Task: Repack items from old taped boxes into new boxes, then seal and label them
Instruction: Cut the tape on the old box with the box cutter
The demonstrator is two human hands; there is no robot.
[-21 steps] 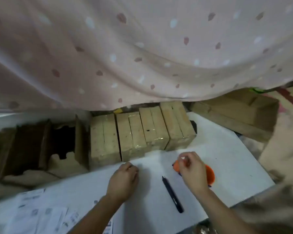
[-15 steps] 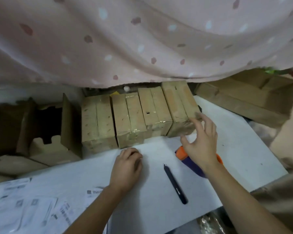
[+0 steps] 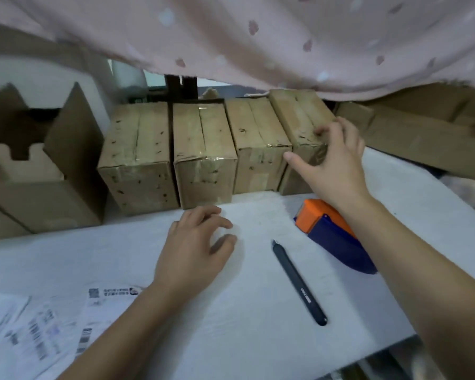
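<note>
The rightmost taped box [image 3: 299,116] lies under the right hand [image 3: 337,165]'s spread fingers [image 3: 322,130].

The taped boxes [image 3: 203,154] are worn, pitted cardboard under glossy tape. The desk [image 3: 258,338] is matt white; the tape dispenser [image 3: 327,231] smooth plastic, the utility knife [image 3: 299,283] matt black. Printed paper labels [image 3: 39,333] lie at its near left corner.

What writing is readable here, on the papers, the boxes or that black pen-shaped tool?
Nothing reads clearly.
Printed labels: barcodes, a square code and lines of print, all too blurred to read.
Black pen-shaped tool: small white marking, too small to read.
Old taped boxes: no print visible.
</note>
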